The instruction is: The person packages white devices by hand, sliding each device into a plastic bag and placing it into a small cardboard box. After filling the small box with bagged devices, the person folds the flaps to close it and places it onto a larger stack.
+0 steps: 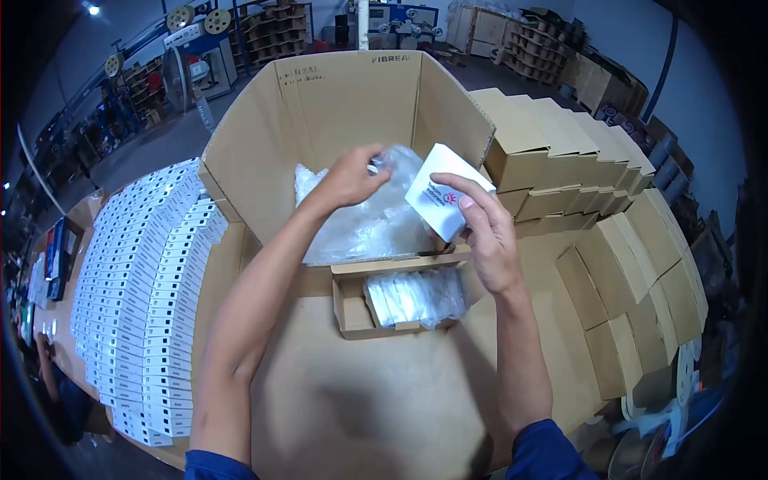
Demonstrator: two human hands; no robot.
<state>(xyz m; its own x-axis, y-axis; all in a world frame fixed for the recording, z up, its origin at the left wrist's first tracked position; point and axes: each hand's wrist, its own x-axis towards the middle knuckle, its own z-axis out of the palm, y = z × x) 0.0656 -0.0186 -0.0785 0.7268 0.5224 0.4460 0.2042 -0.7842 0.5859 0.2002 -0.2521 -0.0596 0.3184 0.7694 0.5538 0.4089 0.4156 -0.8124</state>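
Observation:
My right hand (pixel 490 232) grips a small white box (pixel 436 196) with a red logo and dark print, tilted above the front edge of a large carton. Up and to the left, my left hand (pixel 356 178) has thumb and forefinger curled at a clear plastic bag (pixel 398 164), which is blurred by motion. Below it, a heap of clear plastic bags (pixel 352 232) lies inside the large open carton (pixel 344 104). In front of that carton sits a small brown carton (pixel 350 314) holding several plastic-wrapped packs (pixel 416 298) in a row.
On the left, long stacks of white boxes (pixel 132 304) cover the table's side. Brown cartons (pixel 560 152) are stacked at the back right, and open cartons (pixel 632 272) stand at the right. Machinery (pixel 188 40) and racks fill the background. Another person's arm (pixel 46 364) shows at the far left.

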